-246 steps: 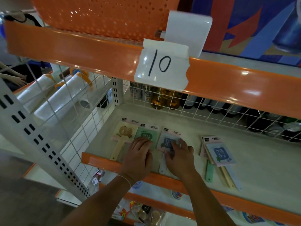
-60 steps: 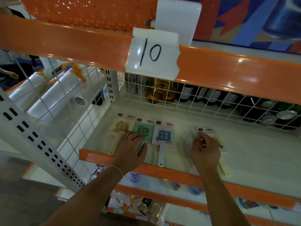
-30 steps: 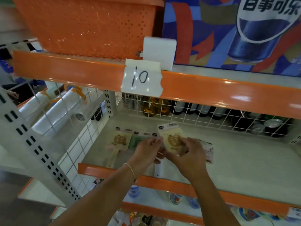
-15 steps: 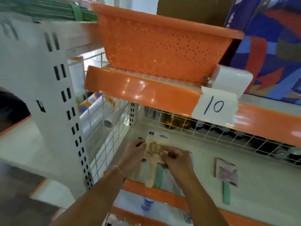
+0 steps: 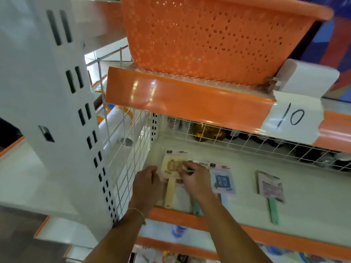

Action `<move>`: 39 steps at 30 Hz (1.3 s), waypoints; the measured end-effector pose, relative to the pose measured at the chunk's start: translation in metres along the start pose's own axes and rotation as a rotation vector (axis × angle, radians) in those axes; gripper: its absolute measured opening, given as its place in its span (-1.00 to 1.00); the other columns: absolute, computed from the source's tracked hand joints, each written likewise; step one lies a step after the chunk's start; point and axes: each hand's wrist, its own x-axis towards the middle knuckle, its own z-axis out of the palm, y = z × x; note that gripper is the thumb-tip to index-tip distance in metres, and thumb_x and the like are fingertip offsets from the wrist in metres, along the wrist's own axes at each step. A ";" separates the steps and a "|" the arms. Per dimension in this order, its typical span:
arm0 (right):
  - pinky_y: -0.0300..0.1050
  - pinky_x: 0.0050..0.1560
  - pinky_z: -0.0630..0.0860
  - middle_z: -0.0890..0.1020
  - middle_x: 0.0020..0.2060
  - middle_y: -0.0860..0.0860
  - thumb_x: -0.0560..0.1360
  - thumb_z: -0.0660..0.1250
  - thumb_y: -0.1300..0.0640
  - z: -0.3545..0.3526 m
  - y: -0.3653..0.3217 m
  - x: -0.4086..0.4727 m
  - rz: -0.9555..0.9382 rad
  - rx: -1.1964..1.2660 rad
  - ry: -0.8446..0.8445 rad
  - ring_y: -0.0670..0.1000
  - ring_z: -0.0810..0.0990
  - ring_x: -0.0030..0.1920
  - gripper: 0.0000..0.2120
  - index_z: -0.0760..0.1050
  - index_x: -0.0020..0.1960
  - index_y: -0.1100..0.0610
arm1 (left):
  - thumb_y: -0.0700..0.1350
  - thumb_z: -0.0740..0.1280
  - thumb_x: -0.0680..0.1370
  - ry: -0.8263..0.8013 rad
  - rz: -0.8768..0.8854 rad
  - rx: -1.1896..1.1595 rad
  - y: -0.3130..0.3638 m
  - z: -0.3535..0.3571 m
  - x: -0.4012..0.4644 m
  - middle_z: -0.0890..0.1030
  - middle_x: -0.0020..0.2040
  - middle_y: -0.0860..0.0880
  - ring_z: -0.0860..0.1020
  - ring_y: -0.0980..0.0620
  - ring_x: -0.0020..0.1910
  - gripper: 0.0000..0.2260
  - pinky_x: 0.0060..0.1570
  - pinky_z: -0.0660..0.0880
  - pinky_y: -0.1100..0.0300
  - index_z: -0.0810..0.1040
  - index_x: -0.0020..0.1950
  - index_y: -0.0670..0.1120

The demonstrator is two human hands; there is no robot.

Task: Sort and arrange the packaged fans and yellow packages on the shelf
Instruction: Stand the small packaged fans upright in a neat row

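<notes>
Smooth cream shelf [image 5: 266, 211], flat paddle-shaped fans [image 5: 171, 168]

A: Status of the yellow packaged fan [image 5: 171, 168]?

B: Cream-yellow, brown round print, header card pointing to the back, handle toward the orange front edge, at the left end of the shelf [image 5: 237, 158].

A: Neighbouring units?

B: Blue-print packaged fan [image 5: 223, 182] lies flat to its right. Green-handled packaged fan [image 5: 270, 188] lies well apart, further right, printed back up, slightly tilted. A second green handle [image 5: 195, 207] shows between the first two.
</notes>
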 end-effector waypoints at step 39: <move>-0.12 0.40 0.19 0.46 0.36 0.20 0.56 0.28 0.09 0.007 0.015 -0.018 -0.234 -0.372 -0.117 0.13 0.32 0.42 -0.68 0.55 0.29 0.09 | -0.14 0.24 0.55 0.002 0.169 0.145 -0.019 0.012 -0.001 0.61 0.16 -0.11 0.51 -0.05 0.19 -0.71 0.29 0.42 0.08 0.58 0.24 -0.14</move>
